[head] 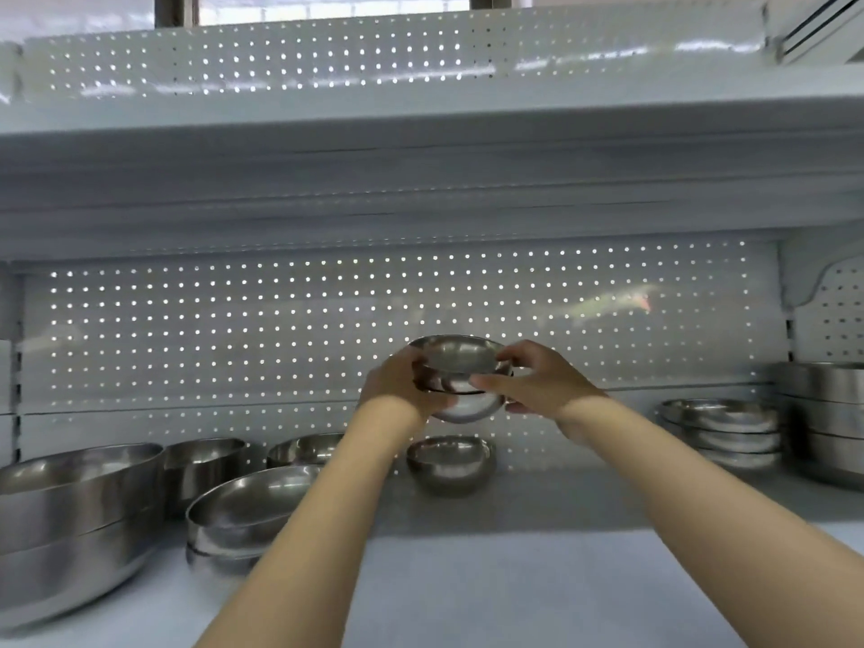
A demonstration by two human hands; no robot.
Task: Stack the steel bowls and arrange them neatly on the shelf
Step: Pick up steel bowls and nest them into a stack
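Hands are both up in the middle of the view, holding a small nested pair of steel bowls (460, 378) in the air above the white shelf (467, 577). The left hand (402, 383) has its fingers curled round the left side of the pair, and the right hand (537, 378) pinches the right side, thumb on the near wall and fingers hooked over the far rim. So both hands are clamped on that same pair, the top bowl sitting inside the lower one and tipped a bit toward the camera. Right below it, on the shelf near the back, sits a single small bowl (451, 463), upright and well clear of the held pair. Off to the left there's a stack of big bowls (70, 521) at the edge of the view, with a medium stack (243, 516) just beside it, partly hidden behind the left forearm. Behind those, close to the perforated back panel (280, 320), are two more bowls side by side, one taller (205, 465) and one lower (306, 449); can't tell if they're touching. Over on the right there's a stack of shallow bowls (722, 427), and next to it at the frame edge a stack of deep straight-sided ones (823, 413), cut off by the border. An upper shelf (421, 147) runs across the top of the view, everything a little blurry.
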